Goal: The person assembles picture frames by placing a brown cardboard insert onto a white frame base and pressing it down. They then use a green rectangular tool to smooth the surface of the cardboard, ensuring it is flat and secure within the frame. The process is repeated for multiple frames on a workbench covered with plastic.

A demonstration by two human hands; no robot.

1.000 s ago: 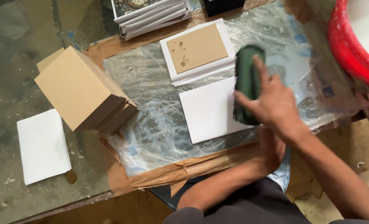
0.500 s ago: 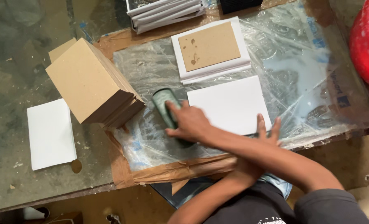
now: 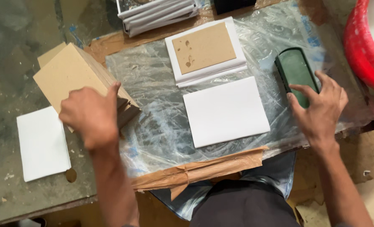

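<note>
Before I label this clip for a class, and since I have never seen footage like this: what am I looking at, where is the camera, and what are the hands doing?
No machine here: a seated person works with two bare hands, and the one picture comes from a camera worn on their head, looking down at a worktable.

The left hand rests on a stack of brown cardboard sheets at the left. The right hand lies with spread fingers on a dark green oblong block; neither hand clearly grips anything.

Crinkled clear plastic sheeting covers the middle of the table. On it lie a single white sheet and, behind that, a pile of white sheets topped by a brown card. Another white sheet lies on the bare surface at far left. A red tub shows at the upper right.
</note>
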